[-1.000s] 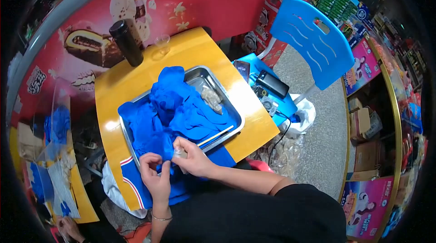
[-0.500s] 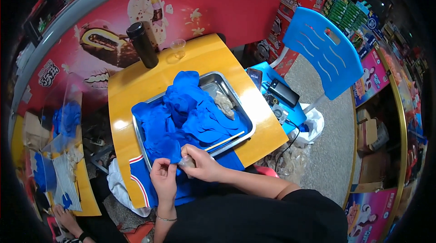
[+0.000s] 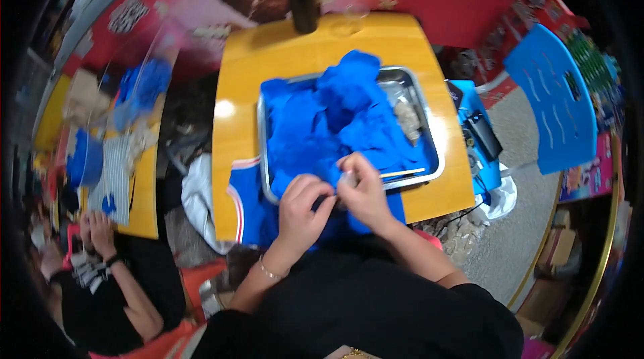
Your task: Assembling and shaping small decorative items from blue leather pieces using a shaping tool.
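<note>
A heap of thin, soft blue pieces (image 3: pixel 302 114) fills a shiny metal tray (image 3: pixel 439 151). Over the tray's near edge, my right hand (image 3: pixel 365 194) is closed, with a small pale, see-through scrap (image 3: pixel 349 179) between thumb and fingers, beside the blue edge. My left hand (image 3: pixel 305 211) is bent close to it, fingertips pinched together; what they hold is hidden and blurred. A crumpled beige-grey clump (image 3: pixel 407 121) lies in the tray's right part. Along the near right rim rests a thin pale stick (image 3: pixel 402 173). Blue cloth with a white and red border (image 3: pixel 245 191) hangs below the tray.
The yellow table (image 3: pixel 245 70) carries a dark flask (image 3: pixel 302 0) and a clear cup (image 3: pixel 354 13) at the back. To the right stand a blue chair (image 3: pixel 557 104) and a blue stool holding a black device (image 3: pixel 484 134). At left, another person's hands (image 3: pixel 97 231) are by a second table.
My view has swung left and down, so the table sits further right and the other person shows more. My hands stay together at the tray's near edge; the blue piece between them is less visible.
</note>
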`<state>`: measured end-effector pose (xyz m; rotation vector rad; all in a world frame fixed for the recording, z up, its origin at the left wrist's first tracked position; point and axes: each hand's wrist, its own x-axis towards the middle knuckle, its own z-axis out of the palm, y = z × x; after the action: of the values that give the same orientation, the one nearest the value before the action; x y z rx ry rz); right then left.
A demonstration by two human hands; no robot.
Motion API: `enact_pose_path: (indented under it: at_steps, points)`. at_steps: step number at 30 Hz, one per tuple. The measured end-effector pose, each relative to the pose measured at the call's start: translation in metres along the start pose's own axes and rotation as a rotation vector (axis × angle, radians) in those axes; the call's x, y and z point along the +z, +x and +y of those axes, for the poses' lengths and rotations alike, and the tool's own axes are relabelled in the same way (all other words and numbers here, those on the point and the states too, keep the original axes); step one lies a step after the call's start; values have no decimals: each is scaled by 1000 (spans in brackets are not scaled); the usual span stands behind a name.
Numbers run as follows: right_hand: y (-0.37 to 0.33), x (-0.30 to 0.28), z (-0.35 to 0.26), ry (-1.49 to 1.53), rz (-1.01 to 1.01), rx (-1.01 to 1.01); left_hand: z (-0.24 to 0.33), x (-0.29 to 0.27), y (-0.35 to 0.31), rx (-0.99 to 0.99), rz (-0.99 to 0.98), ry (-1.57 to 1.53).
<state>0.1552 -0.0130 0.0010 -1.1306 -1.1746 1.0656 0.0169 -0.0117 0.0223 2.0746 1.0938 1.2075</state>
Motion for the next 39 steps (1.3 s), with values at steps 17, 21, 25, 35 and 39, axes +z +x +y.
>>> enact_pose_path:
  at_steps: [17,21,25,35,39]
  points:
    - [-4,4,-11,67,-116,289,-17,-1,-15,-196,255,-395]
    - [-5,1,-9,-61,-176,198,-21,-5,-21,-451,0,-880]
    - [-6,2,4,-173,-41,84,-15,5,-23,-509,53,-893]
    - [-10,6,13,-154,42,-102,-11,11,-30,-531,-93,-993]
    - [-10,6,13,-263,57,-207,-18,7,-31,-526,-144,-966]
